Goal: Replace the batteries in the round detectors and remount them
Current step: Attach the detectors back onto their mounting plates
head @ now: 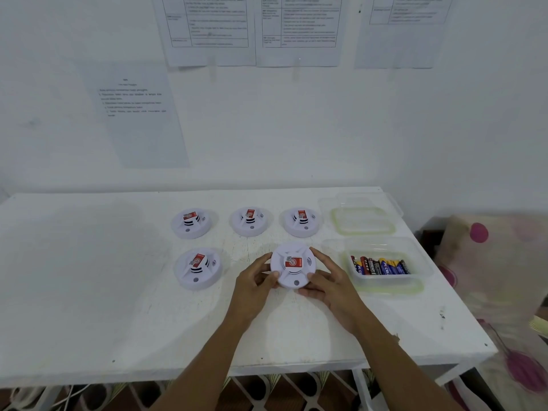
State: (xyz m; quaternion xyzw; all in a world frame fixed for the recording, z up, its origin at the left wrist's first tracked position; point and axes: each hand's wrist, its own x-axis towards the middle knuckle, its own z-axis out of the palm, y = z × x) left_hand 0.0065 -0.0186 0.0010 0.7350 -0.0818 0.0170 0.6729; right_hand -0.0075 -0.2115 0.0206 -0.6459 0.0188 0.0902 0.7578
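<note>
White round detector (pixel 293 266) at front of table (pixel 89 292), just left of clear tub (pixel 335 253) of batteries (pixel 381 266) | rim clasped between left hand (pixel 255 281) and right hand (pixel 329 284), fingers curled | four other detectors (pixel 192 223) behind and leftward, untouched

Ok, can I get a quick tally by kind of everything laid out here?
Free detectors: 4
Held detector, gripped by left hand and right hand: 1
Clear plastic containers: 2
Batteries, in the nearer container: overlapping, cannot count
Total: 7, plus the batteries
</note>
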